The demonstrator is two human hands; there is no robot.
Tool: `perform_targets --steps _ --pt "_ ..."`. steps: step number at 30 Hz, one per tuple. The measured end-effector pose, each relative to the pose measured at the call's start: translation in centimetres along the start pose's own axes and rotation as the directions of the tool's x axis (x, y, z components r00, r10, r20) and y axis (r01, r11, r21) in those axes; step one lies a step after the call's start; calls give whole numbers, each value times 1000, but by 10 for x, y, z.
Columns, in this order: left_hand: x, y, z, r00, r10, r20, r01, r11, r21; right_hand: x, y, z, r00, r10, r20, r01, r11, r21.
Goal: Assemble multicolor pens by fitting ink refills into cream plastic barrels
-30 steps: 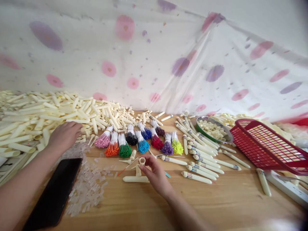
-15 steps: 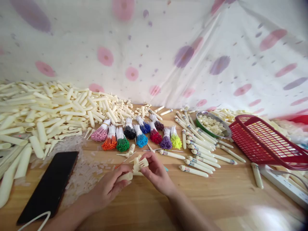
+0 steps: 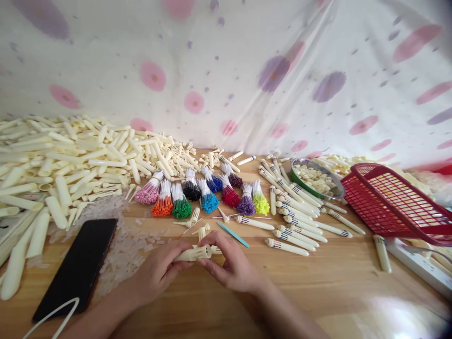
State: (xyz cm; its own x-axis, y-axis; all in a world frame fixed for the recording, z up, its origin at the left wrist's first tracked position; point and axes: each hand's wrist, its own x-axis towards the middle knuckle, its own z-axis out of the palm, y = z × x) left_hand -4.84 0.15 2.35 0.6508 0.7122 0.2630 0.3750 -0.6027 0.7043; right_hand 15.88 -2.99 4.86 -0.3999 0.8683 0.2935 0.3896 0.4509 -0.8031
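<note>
My left hand [image 3: 160,266] is closed around a cream plastic pen barrel [image 3: 183,255], held level just above the wooden table. At the barrel's right end sits a cream slotted pen sleeve [image 3: 202,253], its open mouth facing right. The thumb and fingers of my right hand [image 3: 233,263] pinch this sleeve. The two parts meet end to end; how far one goes into the other I cannot tell. Just behind my fingers lie small cream slotted parts [image 3: 203,230] and a pale blue tweezer-like strip [image 3: 233,234].
Bundles of coloured pen refills [image 3: 181,207] stand behind my hands. Cream barrels [image 3: 70,160] heap up at left, near a black phone [image 3: 76,268] and clear tube bits [image 3: 120,254]. Rightward are multicolour pens [image 3: 287,247], a green-sided bowl [image 3: 300,185], a red basket [image 3: 388,202] and a power strip [image 3: 416,263].
The slotted sleeve, earlier apart from the barrel in my right hand, is now at the barrel's end. My hands have come closer together. The view has shifted slightly.
</note>
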Motion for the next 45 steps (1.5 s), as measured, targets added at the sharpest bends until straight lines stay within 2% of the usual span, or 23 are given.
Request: perform_targets --steps 6,11,17,19,24,29,32,35,37,42,45 --pt "-2 2 2 1000 -9 14 8 998 56 1 4 3 999 32 19 -31 999 -17" --pt "-4 4 2 998 -45 38 41 995 91 3 9 3 998 49 40 -42 987 -158" --pt "-1 5 4 999 -28 41 19 982 187 4 17 6 980 194 48 -172 941 -290" --pt "0 6 3 999 -39 38 30 978 207 4 15 3 974 219 63 -193 939 -284" --pt "-1 5 3 993 -98 60 86 979 183 5 10 -1 971 181 158 -147 968 -205" --pt "-3 3 7 977 -168 134 136 966 220 7 15 9 948 303 96 -256 906 -336" --pt "-2 4 7 973 -183 140 152 967 206 7 15 8 942 323 85 -286 911 -298" --pt "0 5 5 970 -199 138 174 970 172 8 13 2 960 241 141 -218 962 -162" --pt "1 6 5 967 -207 152 181 970 164 8 11 0 962 219 165 -200 972 -128" --pt "-1 6 9 966 -205 156 167 959 230 10 13 6 919 369 136 -336 917 -216" --pt "-3 3 11 975 -174 135 135 956 259 10 15 9 906 401 131 -378 910 -172"
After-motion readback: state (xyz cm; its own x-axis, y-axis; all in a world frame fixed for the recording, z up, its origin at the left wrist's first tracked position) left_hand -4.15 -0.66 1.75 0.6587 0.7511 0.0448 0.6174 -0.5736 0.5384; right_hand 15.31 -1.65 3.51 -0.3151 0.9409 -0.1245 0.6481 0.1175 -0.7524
